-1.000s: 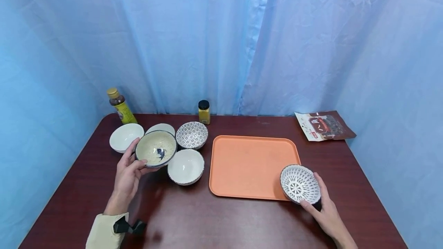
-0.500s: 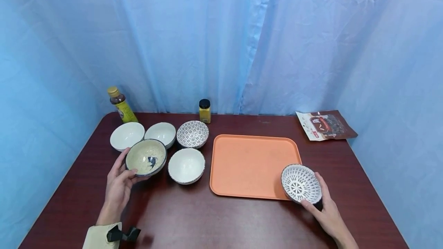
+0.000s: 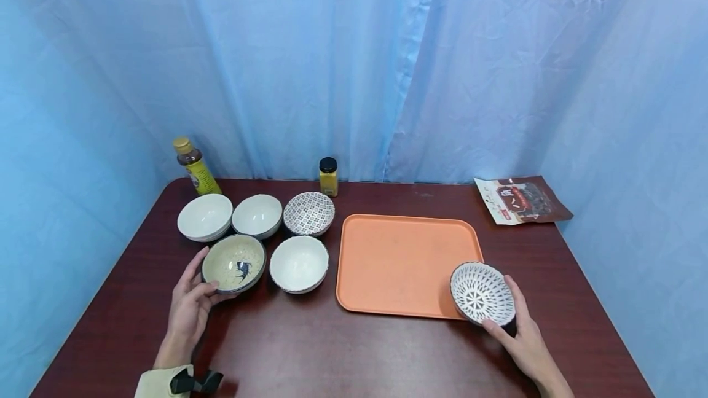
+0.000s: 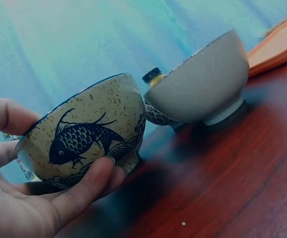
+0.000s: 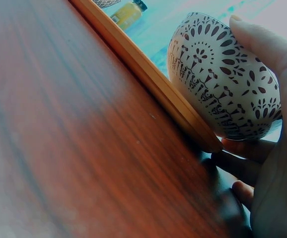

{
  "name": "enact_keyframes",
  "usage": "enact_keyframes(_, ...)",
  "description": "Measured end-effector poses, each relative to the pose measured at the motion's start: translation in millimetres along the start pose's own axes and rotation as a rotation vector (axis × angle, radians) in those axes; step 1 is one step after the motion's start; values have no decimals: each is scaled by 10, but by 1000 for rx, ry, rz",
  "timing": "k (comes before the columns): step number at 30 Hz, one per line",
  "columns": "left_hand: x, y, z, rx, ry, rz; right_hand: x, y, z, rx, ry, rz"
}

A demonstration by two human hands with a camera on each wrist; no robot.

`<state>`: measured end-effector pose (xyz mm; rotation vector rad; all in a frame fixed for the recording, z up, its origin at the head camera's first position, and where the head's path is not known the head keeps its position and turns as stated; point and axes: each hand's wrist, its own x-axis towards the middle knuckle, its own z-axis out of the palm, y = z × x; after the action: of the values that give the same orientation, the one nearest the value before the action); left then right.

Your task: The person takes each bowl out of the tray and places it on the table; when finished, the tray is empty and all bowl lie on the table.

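Observation:
My left hand (image 3: 188,315) grips a cream speckled bowl (image 3: 233,263) with a dark blue rim and a blue fish inside. In the left wrist view, another blue fish shows on the outside of this bowl (image 4: 89,134), with fingers and thumb around it; whether its foot touches the table I cannot tell. At the right, my right hand (image 3: 525,336) holds a black-and-white patterned bowl (image 3: 482,293) over the front right corner of an orange tray (image 3: 409,266). Petal-like dark marks cover the outside of that bowl (image 5: 228,79) in the right wrist view.
Beyond the cream bowl stand white bowls (image 3: 204,217), a white bowl (image 3: 257,215) and a patterned bowl (image 3: 308,212). Another white bowl (image 3: 299,264) is to its right. A yellow-labelled bottle (image 3: 197,166), a black-lidded jar (image 3: 329,177) and a snack bag (image 3: 522,200) line the back.
My left hand has carried the cream bowl left and toward me, uncovering the white bowl behind it. The right hand and its bowl have stayed nearly still.

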<state>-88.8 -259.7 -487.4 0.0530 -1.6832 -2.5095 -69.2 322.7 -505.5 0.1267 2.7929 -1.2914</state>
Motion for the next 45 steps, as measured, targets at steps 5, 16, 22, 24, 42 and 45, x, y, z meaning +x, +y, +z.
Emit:
enact_keyframes(5,3,-70,-16,-4,-15,-4,2,-3,0,-1,0,-1)
enact_keyframes(16,17,-144,-37,3,-12,-28,2,1,5,-3,8,-14)
enact_keyframes(22,22,-165,-48,7,-10,-41,3,1,7,7,6,-10)
enact_keyframes(24,25,-171,-50,4,-15,-47,3,0,7,11,7,-10)
enact_keyframes(42,47,5,-82,246,-89,-201,6,13,12,-8,7,-1)
enact_keyframes(45,32,80,-142,273,-58,-196,10,13,8,-2,6,-6)
